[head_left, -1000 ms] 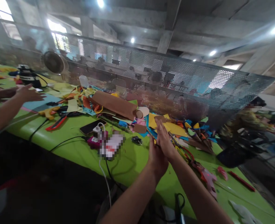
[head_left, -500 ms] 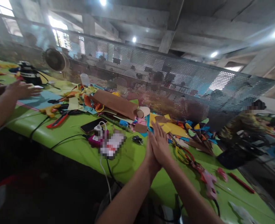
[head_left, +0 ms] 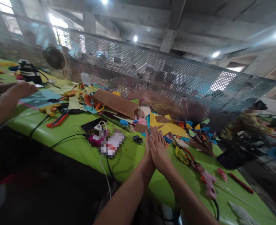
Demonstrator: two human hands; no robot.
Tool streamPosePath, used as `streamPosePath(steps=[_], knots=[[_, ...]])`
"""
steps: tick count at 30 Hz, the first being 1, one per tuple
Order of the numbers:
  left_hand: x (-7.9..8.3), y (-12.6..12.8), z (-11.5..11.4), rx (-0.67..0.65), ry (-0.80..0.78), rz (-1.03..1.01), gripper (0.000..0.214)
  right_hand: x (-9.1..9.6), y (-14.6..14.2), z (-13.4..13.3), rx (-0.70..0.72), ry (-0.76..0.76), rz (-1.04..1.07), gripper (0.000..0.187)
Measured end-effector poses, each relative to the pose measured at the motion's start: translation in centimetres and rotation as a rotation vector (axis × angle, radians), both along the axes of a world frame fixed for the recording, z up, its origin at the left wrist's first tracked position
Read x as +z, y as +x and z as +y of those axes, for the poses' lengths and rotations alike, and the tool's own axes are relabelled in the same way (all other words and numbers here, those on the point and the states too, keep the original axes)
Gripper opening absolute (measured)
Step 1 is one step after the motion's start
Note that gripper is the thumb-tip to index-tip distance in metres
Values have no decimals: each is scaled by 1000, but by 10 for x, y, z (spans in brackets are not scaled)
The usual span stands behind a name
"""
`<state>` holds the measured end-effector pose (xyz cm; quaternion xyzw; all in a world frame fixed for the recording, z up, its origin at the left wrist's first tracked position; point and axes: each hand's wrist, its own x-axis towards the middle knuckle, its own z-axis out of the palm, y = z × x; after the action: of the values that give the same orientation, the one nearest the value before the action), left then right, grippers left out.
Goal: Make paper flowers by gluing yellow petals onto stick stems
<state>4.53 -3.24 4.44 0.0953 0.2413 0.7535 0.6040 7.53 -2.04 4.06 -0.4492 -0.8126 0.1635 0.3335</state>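
My left hand (head_left: 148,145) and my right hand (head_left: 158,148) are pressed palm to palm above the near part of the green table. Fingers on both are stretched out straight, pointing away from me, the right hand lying over the left. Anything between the palms is hidden. Just beyond the fingertips lie yellow paper (head_left: 180,127) and a piece of brown card (head_left: 141,127). To the right of my hands are yellow-handled scissors (head_left: 182,155) and a pink glue gun (head_left: 208,182). A small black plug (head_left: 138,139) sits to their left.
On the green table (head_left: 69,132) lie a dark phone (head_left: 93,124), a purple power adapter (head_left: 97,139), red-handled pliers (head_left: 58,121) and a red pen (head_left: 241,182). A brown paper roll (head_left: 116,103) rests near the mesh partition (head_left: 138,65). Another person's hand (head_left: 22,90) is at left.
My joined hands have shifted slightly down and left, with the right hand sliding against the left. The other person's hand at left has drawn back a little.
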Motion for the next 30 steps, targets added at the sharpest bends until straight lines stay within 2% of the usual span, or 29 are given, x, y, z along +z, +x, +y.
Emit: streamPosePath(steps=[2, 6, 8, 13, 16, 18, 20, 23, 26, 28, 30], knots=[[-1, 4, -2, -26, 37, -16, 52, 0, 1, 1, -3, -2, -13, 60], [1, 17, -6, -122, 180, -116, 61, 15, 7, 26, -107, 36, -9, 67], [3, 22, -5, -108, 235, -73, 62, 16, 8, 27, -119, 44, -6, 66], [3, 30, -2, 48, 169, 190, 50, -1, 6, 1, 14, 30, -62, 60], [-2, 28, -3, 17, 130, 298, 61, 1, 8, 8, -40, 19, -75, 61], [-5, 26, -3, -11, 144, 278, 66, 8, 11, 19, -105, 31, -53, 62], [-6, 25, -3, 11, 155, 238, 58, 10, 12, 22, -120, 42, -49, 62], [-3, 28, -2, 80, 138, 255, 47, 3, 9, 7, -71, 51, -80, 58], [0, 30, -1, 113, 148, 317, 47, -4, 5, -5, -25, 60, -163, 56], [0, 29, -2, 74, 171, 344, 55, 0, 5, 2, -81, 72, -229, 56], [-2, 25, -5, -13, 214, 237, 61, 10, 6, 21, -182, 84, -277, 58]])
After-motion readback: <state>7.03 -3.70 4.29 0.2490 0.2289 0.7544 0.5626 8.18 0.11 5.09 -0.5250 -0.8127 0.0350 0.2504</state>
